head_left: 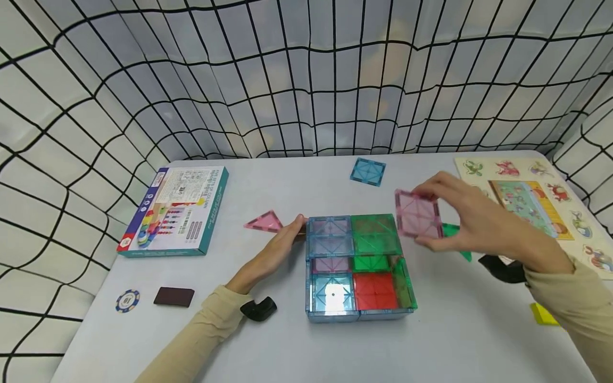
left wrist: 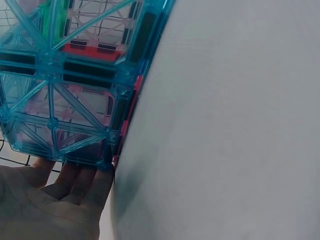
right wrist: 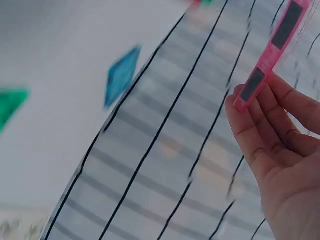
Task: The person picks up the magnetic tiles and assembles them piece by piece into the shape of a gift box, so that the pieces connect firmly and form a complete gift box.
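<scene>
A box built of translucent magnetic tiles [head_left: 332, 316] stands mid-table, its far half topped by a blue and a green square and its near half uncovered. Red and blue squares show inside. My left hand [head_left: 275, 250] touches the box's left side near the far corner; in the left wrist view its fairly straight fingers [left wrist: 70, 180] meet the blue tile edge. My right hand [head_left: 483, 223] pinches a pink square magnetic tile [head_left: 418, 214], raised right of the box. The right wrist view shows the pink tile [right wrist: 267, 62] edge-on at the fingertips.
A blue square tile [head_left: 367, 172] lies behind the box. Left are a pink triangle tile [head_left: 265, 222], a boxed toy [head_left: 177, 210], a poker chip [head_left: 127, 301] and a dark block [head_left: 174, 297]. Right are a green tile [head_left: 450, 230], a picture board [head_left: 531, 186] and a yellow piece [head_left: 543, 314].
</scene>
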Motion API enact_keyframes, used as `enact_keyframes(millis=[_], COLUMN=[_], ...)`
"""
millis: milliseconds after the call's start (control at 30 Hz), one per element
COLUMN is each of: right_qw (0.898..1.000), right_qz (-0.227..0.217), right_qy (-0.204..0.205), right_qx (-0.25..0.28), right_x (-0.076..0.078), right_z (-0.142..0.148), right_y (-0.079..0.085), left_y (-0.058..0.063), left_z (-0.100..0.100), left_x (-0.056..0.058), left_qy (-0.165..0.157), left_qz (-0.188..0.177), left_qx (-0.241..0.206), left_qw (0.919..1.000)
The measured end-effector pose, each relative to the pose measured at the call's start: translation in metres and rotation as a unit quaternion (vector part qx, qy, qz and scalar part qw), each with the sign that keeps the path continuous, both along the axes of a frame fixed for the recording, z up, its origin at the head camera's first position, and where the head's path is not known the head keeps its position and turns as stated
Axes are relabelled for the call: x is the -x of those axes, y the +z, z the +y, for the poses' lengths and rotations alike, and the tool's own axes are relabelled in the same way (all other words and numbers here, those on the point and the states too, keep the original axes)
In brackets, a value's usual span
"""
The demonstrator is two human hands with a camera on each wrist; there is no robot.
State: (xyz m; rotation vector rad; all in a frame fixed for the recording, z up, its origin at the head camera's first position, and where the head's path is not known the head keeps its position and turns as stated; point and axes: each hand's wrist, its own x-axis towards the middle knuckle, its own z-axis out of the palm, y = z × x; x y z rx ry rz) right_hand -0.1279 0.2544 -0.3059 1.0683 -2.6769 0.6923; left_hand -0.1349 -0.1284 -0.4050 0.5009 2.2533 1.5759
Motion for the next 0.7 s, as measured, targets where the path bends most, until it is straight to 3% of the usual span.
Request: enact_keyframes(millis=[133, 300, 500, 700], right_qw=[0.997, 0.997, 0.998, 0.998], right_qz=[-0.002, -0.01, 0.02, 0.03], right_qy=[0.075, 0.075, 0.053, 0.06], right_qx=[0.014, -0.011, -0.012, -0.008], right_x=[-0.035, -0.06, -0.065, -0.065], right_z=[-0.024, -0.039, -0.044, -0.054], right_y=[-0.01, -0.028, -0.04, -0.044], left_y=[0.0, 0.001, 0.0, 0.0], left_z=[0.0, 0.0, -0.001, -0.001], left_x=[-0.001, -0.002, -0.002, -0.002], left_qy=[0.0, 0.001, 0.002, 0.0], left_qz=[-0.003, -0.008, -0.01, -0.009], left_qx=[0.004, 0.005, 0.017, 0.018], left_qw=[1.0, 1.0, 0.9998, 0.9998])
